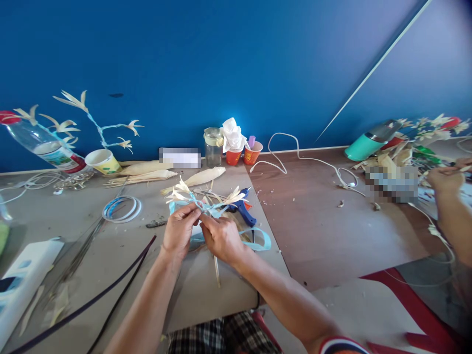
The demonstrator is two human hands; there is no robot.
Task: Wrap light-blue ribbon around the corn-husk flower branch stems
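Over the grey table, my left hand (180,228) is closed, its thumb and fingers pinching the stem of a handmade flower branch (191,196). The branch carries pale, dry husk petals and is wrapped in light blue tape. My right hand (223,237) is also closed, pinching the same stem at the join close to the left fingertips. A second bloom (234,197) points off to the right above my right hand. Beneath the right hand lies a loop of light blue tape (262,241). Just behind it rests a blue glue gun (245,212). The exact grip points are partly hidden by the fingers.
Tape rolls (122,210), thin wires (86,241) and a white power strip (25,278) lie left. Corn husks (206,176), a glass jar (213,150) and red paper cups (252,155) stand behind. A paper cup (103,162) holds finished flowers. A co-worker's hand (448,177) is far right.
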